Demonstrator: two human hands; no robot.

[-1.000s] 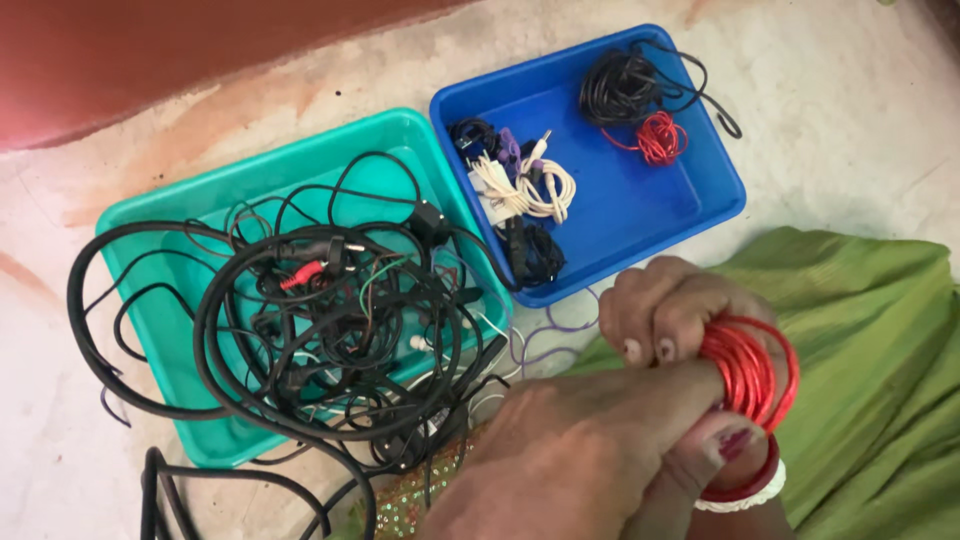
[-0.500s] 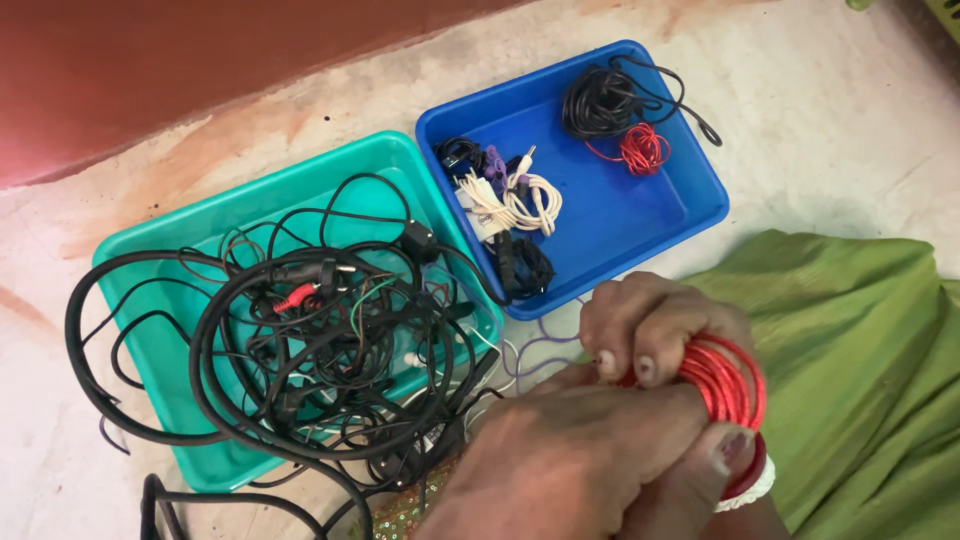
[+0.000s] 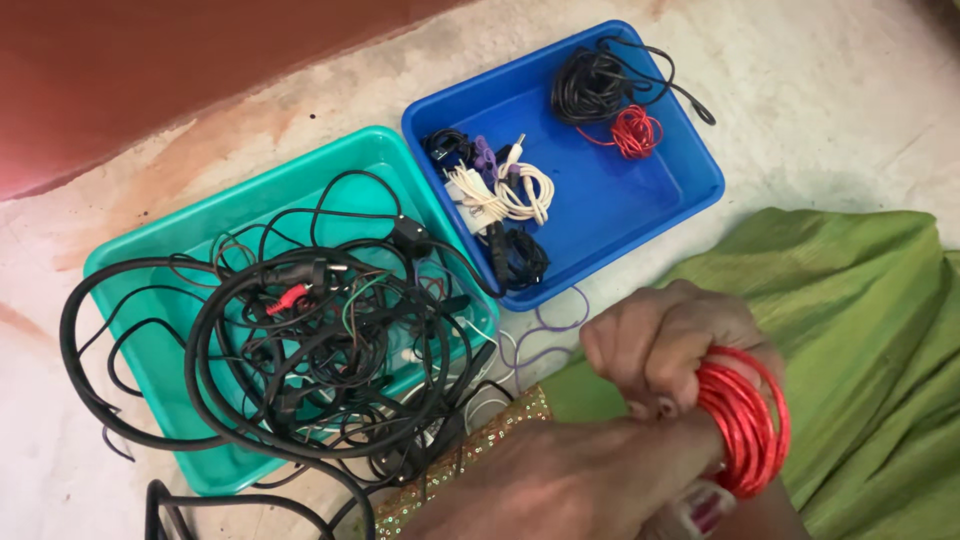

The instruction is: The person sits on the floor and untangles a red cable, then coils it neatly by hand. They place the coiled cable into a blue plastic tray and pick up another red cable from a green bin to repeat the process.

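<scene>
My right hand [image 3: 662, 345] is curled over my left hand [image 3: 560, 490], with its fingers closed on a stack of thin red bangles [image 3: 745, 420]. The bangles ring my left hand near the wrist. My left hand reaches rightward across the bottom of the view. Its fingers are hidden under my right hand and the bangles. A white and red bangle [image 3: 700, 505] shows at the bottom edge. Both hands rest above my green cloth [image 3: 860, 330].
On the floor sit a teal tray [image 3: 150, 240] piled with tangled black cables [image 3: 320, 340] and a blue tray [image 3: 650, 190] holding coiled black, red [image 3: 633, 130] and white [image 3: 505, 195] cables. A purple wire [image 3: 545, 335] lies between tray and hands. A gold-trimmed cloth edge [image 3: 470, 455] is beside my left hand.
My right hand has turned over the bangles, so its nails show less. The bangles sit slightly lower and further right. The gold-trimmed cloth edge has come into sight.
</scene>
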